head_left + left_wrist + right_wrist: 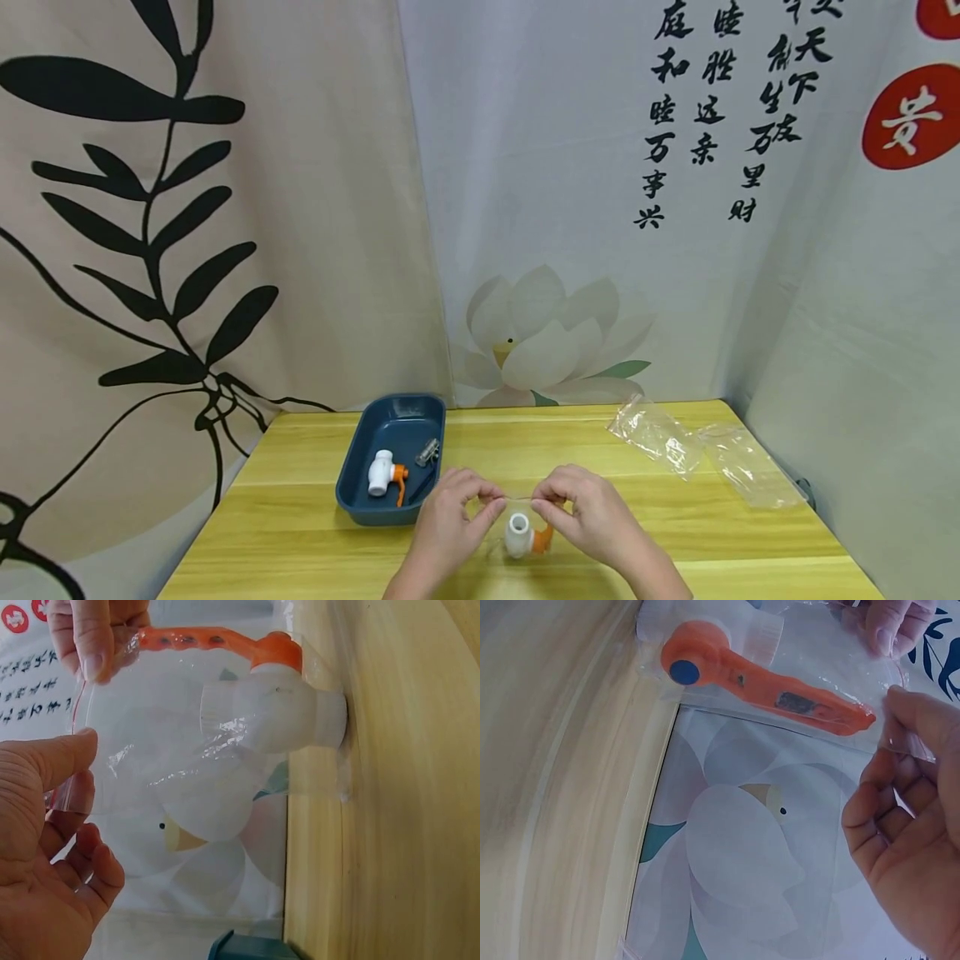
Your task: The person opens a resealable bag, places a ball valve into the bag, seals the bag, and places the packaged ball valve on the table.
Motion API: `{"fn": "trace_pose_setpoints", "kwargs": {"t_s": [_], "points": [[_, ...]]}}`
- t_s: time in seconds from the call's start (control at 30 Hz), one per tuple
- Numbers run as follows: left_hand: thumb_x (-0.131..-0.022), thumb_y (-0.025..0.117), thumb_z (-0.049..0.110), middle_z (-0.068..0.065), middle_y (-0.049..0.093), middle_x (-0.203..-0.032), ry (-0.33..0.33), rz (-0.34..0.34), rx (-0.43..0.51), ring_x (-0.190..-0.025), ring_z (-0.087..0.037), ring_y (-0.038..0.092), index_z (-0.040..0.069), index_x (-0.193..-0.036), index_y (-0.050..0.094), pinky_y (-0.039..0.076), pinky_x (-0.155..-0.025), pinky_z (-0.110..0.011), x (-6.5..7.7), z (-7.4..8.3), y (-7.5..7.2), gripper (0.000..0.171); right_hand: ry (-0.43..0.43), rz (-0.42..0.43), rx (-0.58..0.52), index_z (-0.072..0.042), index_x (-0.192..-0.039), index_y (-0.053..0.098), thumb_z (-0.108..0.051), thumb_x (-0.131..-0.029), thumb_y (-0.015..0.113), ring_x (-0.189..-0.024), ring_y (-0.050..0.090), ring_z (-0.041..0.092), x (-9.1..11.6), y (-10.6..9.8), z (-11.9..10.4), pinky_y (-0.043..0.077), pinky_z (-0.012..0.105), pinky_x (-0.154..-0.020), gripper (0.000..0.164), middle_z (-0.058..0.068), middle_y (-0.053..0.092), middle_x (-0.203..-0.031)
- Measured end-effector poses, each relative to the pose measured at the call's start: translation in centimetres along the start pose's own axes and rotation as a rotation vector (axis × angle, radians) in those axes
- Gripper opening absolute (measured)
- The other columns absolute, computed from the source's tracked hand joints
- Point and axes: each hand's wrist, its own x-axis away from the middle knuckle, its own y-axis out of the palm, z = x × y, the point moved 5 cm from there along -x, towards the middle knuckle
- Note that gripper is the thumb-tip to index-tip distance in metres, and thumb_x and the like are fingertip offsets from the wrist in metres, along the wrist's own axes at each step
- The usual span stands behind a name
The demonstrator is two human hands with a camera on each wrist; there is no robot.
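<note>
A transparent zip bag with a red line along its mouth hangs upright between my hands. Inside, at its bottom, sits a white plastic ball valve with an orange lever handle. My left hand pinches one end of the bag's top edge between thumb and forefinger. At the other end, the right hand pinches the same edge. The bag's bottom is close over the wooden table.
Left of the hands stands a dark blue tray, holding another white valve with an orange handle and a small metallic piece. Crumpled transparent bags lie at the back right. Printed curtains hang behind the table.
</note>
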Motion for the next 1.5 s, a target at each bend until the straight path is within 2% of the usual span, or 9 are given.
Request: {"fn": "trace_pose_setpoints", "kwargs": {"t_s": [0.37, 0.73, 0.93, 1.2, 1.5], "points": [[-0.091, 0.087, 0.018, 0.021, 0.067, -0.086, 0.008, -0.002, 0.043, -0.085, -0.003, 0.055, 0.030, -0.087, 0.077, 0.046, -0.068, -0.018, 0.0, -0.1, 0.5, 0.016, 0.006, -0.004, -0.023, -0.024, -0.091, 0.075, -0.012, -0.094, 0.083, -0.079, 0.057, -0.007, 0.0, 0.2, -0.2, 0.056, 0.022, -0.066, 0.015, -0.017, 0.070, -0.086], [-0.089, 0.088, 0.016, 0.020, 0.067, -0.086, 0.051, 0.013, 0.024, -0.085, -0.005, 0.057, 0.029, -0.088, 0.078, 0.046, -0.071, -0.019, 0.1, 0.3, 0.8, 0.017, -0.024, 0.014, -0.019, -0.023, -0.089, 0.074, -0.006, -0.091, 0.083, -0.080, 0.059, -0.006, -0.1, 0.4, -0.5, 0.057, 0.019, -0.068, 0.019, -0.016, 0.071, -0.085], [-0.091, 0.087, 0.018, 0.020, 0.067, -0.087, 0.032, -0.025, 0.042, -0.087, -0.005, 0.056, 0.030, -0.089, 0.078, 0.046, -0.071, -0.019, 0.2, 0.2, 1.0, 0.015, 0.002, -0.002, -0.034, -0.024, -0.090, 0.074, -0.007, -0.092, 0.082, -0.080, 0.060, -0.006, 0.0, 0.6, -0.4, 0.058, 0.023, -0.068, 0.019, -0.016, 0.071, -0.086], [-0.094, 0.084, 0.021, 0.017, 0.068, -0.090, 0.003, -0.070, 0.077, -0.088, -0.011, 0.058, 0.028, -0.089, 0.079, 0.046, -0.067, -0.017, 0.2, 0.4, 1.2, 0.010, 0.010, -0.021, -0.021, -0.024, -0.092, 0.076, -0.011, -0.093, 0.083, -0.081, 0.059, -0.006, 0.0, 1.0, -0.6, 0.056, 0.018, -0.070, 0.015, -0.016, 0.071, -0.087], [-0.092, 0.085, 0.017, 0.016, 0.067, -0.088, 0.032, -0.064, 0.051, -0.088, -0.001, 0.053, 0.027, -0.087, 0.078, 0.045, -0.067, -0.017, 0.3, 0.7, 1.4, 0.013, 0.006, -0.032, -0.035, -0.023, -0.090, 0.075, -0.008, -0.091, 0.083, -0.081, 0.060, -0.006, 0.0, 1.5, -0.5, 0.057, 0.018, -0.070, 0.017, -0.015, 0.071, -0.086]]}}
